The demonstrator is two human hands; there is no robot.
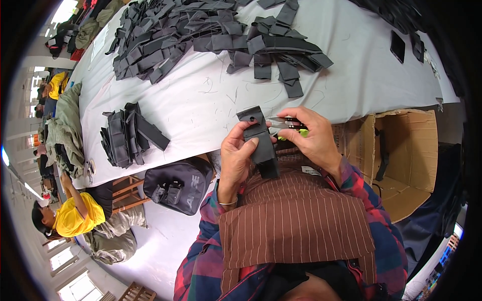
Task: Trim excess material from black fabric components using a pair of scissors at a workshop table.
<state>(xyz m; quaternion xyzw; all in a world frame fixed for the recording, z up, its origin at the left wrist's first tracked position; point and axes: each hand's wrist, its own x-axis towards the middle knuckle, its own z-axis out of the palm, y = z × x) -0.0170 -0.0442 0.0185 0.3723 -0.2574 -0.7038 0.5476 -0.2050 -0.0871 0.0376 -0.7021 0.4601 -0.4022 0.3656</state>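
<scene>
A dark grey fabric strip (263,153) with a small round hole near its far end is pinched by my left hand (234,158), thumb on top. It is held in front of my body at the near edge of the table. My right hand (320,140) is closed around a pair of thread snips (287,122), with something bright green showing by its fingers. The tips of the snips point left, close beside the strip; I cannot tell whether they touch it.
A large heap of dark strips (165,35) covers the far side of the white table (201,105). A smaller stack (118,140) lies at left, a phone (397,46) far right. A cardboard box (414,175), a black bag (186,190) and a person in yellow (80,213) are nearby.
</scene>
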